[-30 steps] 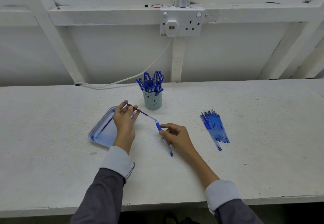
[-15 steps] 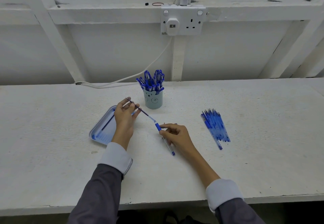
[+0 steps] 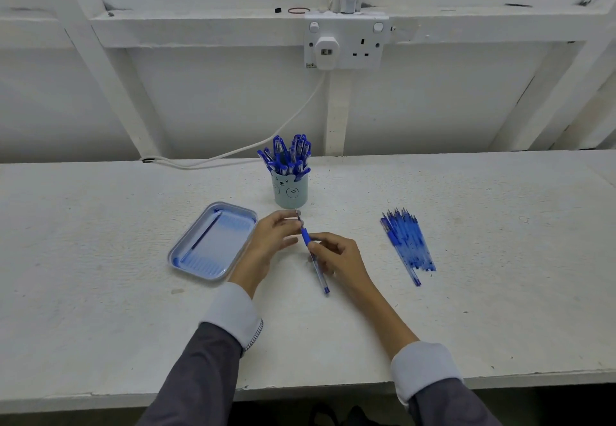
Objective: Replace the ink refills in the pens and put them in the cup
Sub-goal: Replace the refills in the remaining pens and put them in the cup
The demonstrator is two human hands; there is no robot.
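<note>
A clear pen (image 3: 318, 269) with a blue grip lies slanted between my hands, low over the table. My right hand (image 3: 336, 254) pinches its barrel just below the grip. My left hand (image 3: 271, 242) pinches the short end of the ink refill (image 3: 297, 215) that sticks out of the pen's front. The pale green cup (image 3: 290, 192) stands just behind my hands, full of several blue pens. A pile of blue pens and refills (image 3: 408, 245) lies to the right. A blue tray (image 3: 233, 259) at the left holds one dark refill (image 3: 204, 235).
A white cable (image 3: 233, 152) runs from the wall socket (image 3: 346, 42) down along the back of the white table (image 3: 100, 292). The table's front edge is near my sleeves.
My left hand has moved right, toward my right hand, and the refill has slid into the pen; only a short end still shows. The dark refill stays in the tray.
</note>
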